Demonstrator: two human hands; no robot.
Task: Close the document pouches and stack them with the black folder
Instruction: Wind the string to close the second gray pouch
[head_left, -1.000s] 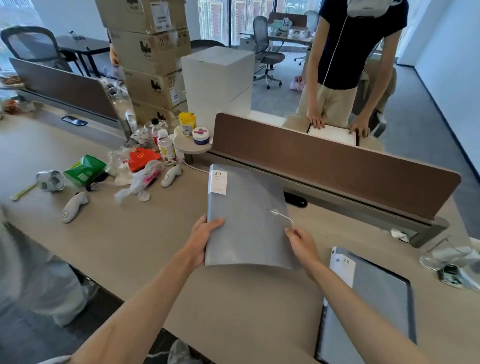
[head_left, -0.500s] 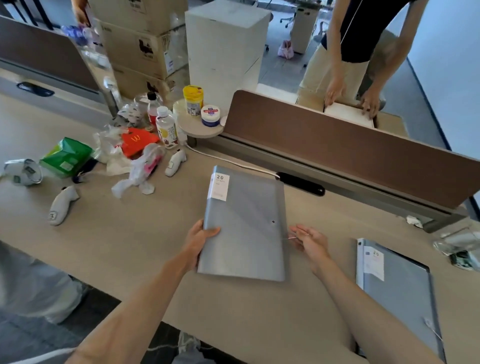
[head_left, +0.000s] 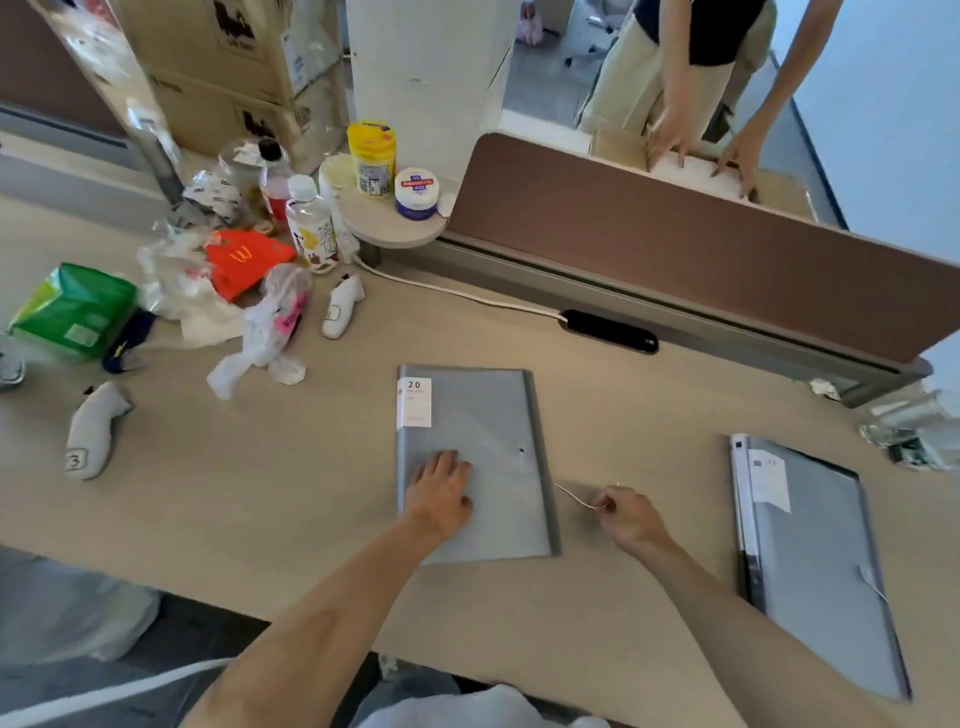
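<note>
A grey document pouch (head_left: 483, 415) with a white "20" label lies flat on the desk in front of me. My left hand (head_left: 439, 491) presses palm-down on its lower left part. A small round button shows on the pouch near its right edge. My right hand (head_left: 626, 512) sits just right of the pouch, fingers pinched on the thin white closure string (head_left: 571, 496) that runs from the pouch's edge. At the right, a second grey pouch (head_left: 821, 566) lies on top of the black folder (head_left: 748, 566), whose dark edge shows along its left side.
Clutter fills the left of the desk: a green packet (head_left: 72, 312), plastic bags, bottles (head_left: 309, 223), white controllers (head_left: 93, 428). A brown divider panel (head_left: 675, 249) runs across the back, with a black cable slot (head_left: 608, 330) before it. Another person's hands (head_left: 737, 156) rest beyond the divider.
The pouch went from tilted up in both hands to lying flat on the desk. My left hand moved from its edge onto its top. My right hand drew the string out to the right.
</note>
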